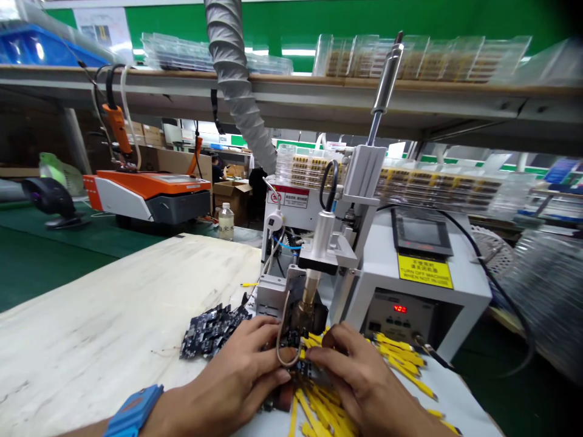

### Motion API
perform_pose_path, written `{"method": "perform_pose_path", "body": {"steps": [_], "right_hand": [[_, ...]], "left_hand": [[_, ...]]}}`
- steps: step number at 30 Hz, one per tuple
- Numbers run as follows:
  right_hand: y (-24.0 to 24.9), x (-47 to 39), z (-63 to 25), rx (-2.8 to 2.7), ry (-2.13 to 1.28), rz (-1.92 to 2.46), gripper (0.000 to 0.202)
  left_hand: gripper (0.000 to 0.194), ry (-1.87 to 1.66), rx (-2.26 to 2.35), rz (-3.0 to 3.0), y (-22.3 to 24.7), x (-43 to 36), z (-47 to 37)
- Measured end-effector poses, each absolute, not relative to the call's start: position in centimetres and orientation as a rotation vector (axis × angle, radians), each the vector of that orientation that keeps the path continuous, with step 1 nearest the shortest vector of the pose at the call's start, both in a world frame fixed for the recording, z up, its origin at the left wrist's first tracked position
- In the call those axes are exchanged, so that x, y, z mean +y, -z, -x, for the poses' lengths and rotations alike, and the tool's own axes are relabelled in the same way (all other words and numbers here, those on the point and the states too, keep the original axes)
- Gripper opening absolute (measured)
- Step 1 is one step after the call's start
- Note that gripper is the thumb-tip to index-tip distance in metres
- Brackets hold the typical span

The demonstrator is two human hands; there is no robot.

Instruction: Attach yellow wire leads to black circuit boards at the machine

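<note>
Under the head of a benchtop soldering machine, my two hands meet at a small dark circuit board. My left hand comes in from the left, thumb and fingers closed at the board's edge, its grip partly covered by a looped cable. From the right, my right hand pinches at the end of a yellow flex strip by the board. A heap of black circuit boards lies left of the machine. Loose yellow flex strips are spread below and beside my right hand.
A control box with a red display stands at right. Behind are an orange-and-grey machine, a small bottle and a black fan. A grey duct hangs past a shelf bearing clear trays.
</note>
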State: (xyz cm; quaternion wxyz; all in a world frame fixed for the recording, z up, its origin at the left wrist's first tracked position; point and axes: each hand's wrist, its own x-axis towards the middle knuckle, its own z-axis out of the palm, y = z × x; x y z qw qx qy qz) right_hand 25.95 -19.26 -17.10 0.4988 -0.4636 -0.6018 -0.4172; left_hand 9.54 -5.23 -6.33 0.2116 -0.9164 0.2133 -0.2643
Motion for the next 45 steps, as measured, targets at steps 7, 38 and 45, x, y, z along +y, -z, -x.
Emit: {"method": "perform_pose_path", "body": {"steps": [7, 38, 45], "right_hand": [[17.2, -19.2, -26.0, -1.461, 1.007, 1.108, 0.035], [17.3, -19.2, -26.1, -1.488, 0.952, 1.132, 0.027], [17.0, -19.5, -25.9, -1.498, 0.959, 1.159, 0.029]], "left_hand": [[0.03, 0.738, 0.668, 2.508, 6.2, -4.7, -9.8], [0.037, 0.778, 0.384, 2.569, 6.2, -4.2, -9.4], [0.038, 0.765, 0.352, 2.583, 6.4, -4.3, -9.5]]}}
